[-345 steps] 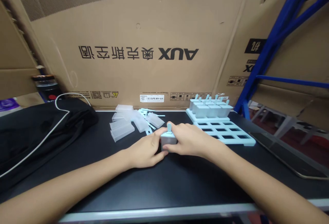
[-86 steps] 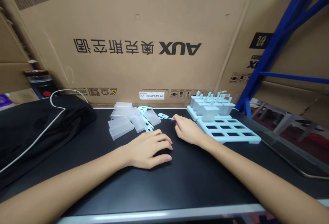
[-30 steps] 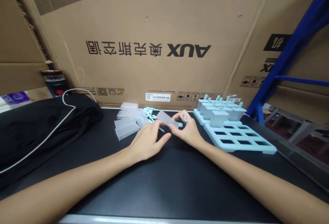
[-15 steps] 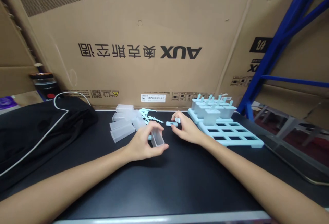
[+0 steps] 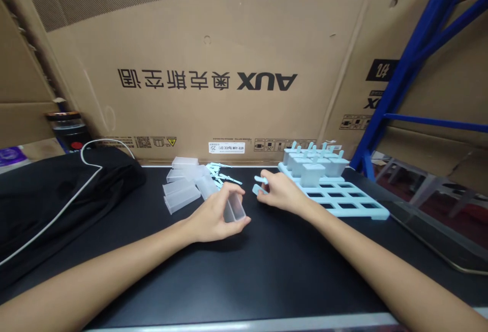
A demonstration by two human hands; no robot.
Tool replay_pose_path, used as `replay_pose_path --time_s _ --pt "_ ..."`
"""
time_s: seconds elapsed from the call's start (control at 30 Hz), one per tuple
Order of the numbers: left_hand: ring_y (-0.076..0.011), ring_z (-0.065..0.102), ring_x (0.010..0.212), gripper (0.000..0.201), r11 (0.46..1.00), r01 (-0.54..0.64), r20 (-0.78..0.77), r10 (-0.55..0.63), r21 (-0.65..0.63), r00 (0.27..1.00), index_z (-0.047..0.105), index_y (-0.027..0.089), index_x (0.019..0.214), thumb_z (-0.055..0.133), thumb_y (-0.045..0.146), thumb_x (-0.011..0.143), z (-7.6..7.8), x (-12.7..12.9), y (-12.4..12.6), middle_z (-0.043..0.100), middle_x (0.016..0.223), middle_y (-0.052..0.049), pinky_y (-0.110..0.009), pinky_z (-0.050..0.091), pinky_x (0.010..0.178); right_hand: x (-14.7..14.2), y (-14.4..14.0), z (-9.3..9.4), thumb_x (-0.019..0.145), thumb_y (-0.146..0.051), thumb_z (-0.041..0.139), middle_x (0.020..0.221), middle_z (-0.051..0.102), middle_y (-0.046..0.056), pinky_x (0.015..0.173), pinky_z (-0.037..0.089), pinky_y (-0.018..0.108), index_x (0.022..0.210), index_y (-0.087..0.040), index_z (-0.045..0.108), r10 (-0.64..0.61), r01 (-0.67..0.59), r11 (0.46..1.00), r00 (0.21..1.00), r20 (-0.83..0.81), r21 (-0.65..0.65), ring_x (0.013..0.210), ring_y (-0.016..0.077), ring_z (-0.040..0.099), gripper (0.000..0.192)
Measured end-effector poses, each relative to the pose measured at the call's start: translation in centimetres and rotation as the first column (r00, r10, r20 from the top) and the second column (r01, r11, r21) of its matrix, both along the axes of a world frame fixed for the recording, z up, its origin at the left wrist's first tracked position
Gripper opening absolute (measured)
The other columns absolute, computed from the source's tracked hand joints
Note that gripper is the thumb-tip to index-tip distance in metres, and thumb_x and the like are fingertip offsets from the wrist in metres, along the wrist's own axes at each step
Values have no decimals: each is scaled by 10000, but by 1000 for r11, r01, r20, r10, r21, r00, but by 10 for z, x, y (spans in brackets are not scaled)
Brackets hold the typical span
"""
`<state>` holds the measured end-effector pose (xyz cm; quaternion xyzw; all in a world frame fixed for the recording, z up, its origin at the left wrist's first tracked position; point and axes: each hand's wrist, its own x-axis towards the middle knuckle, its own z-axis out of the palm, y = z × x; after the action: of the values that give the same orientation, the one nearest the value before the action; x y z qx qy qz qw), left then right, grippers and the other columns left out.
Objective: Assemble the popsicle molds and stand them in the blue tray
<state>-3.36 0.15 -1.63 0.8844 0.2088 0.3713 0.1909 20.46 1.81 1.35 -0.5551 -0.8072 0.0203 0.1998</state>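
Note:
My left hand (image 5: 215, 215) is closed around a translucent popsicle mold cup (image 5: 235, 209), tilted with its open end toward me. In my right hand (image 5: 282, 192) is a light blue popsicle stick lid (image 5: 258, 188), pinched by the fingers, which partly cover it. A gap separates cup and lid. Loose translucent cups (image 5: 182, 197) lie in a pile left of my left hand, and behind it several blue sticks (image 5: 219, 172) are heaped. To the right, a light blue rack (image 5: 351, 201) has square holes; in its back part stand several cups (image 5: 313, 173) topped with blue sticks.
A large cardboard box (image 5: 206, 113) stands behind the black table (image 5: 244, 281). Black cloth (image 5: 76, 194) with a white cable (image 5: 82, 189) lies at left, near a dark jar (image 5: 68, 129). At right are a blue metal frame (image 5: 400, 83) and a dark flat panel (image 5: 438, 243).
The blue lid has turned in my right hand, its stick now pointing more to the left. My left hand still holds the cup, tipped slightly differently. The camera view has shifted a little.

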Motion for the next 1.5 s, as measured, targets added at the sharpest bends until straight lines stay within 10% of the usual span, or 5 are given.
replay_pose_path --time_s 0.2,0.33,1.0,1.3,1.5 --pt "-152 573 775 586 994 -71 46 67 83 997 219 248 1244 645 290 844 -9 4 2 525 937 -11 -342 494 736 -8 -19 22 760 -320 673 698 626 -31 555 431 252 753 -253 196 96 -291 948 652 -752 -131 573 105 521 482" --pt "-185 606 842 668 987 -112 76 103 112 992 195 241 1276 681 355 833 -11 4 2 531 993 -39 -363 503 748 -29 -37 22 734 -392 778 726 606 -53 584 497 267 770 -247 216 111 -540 820 475 -873 -189 571 94 567 581" --pt "-211 559 919 331 970 207 50 -215 131 975 491 182 985 444 509 964 2 -2 5 587 992 -97 -376 485 833 -50 -49 -3 868 -483 650 658 573 -47 564 460 243 772 -224 303 202 -698 656 529 -824 -287 585 106 591 444" --pt "-154 507 720 314 978 193 270 -166 -76 948 458 180 933 384 480 987 -7 -1 14 551 836 -44 -311 417 693 -42 -43 7 1003 -563 296 680 363 -37 643 448 282 716 -210 346 268 -626 772 477 -837 -109 621 104 400 458" --pt "-117 401 588 353 952 212 239 -158 -221 958 429 187 964 385 538 978 -14 -4 18 468 709 22 -272 347 590 -34 -39 12 1000 -524 361 696 401 -40 557 344 251 805 -202 446 162 -350 932 635 -755 -94 614 101 389 386"
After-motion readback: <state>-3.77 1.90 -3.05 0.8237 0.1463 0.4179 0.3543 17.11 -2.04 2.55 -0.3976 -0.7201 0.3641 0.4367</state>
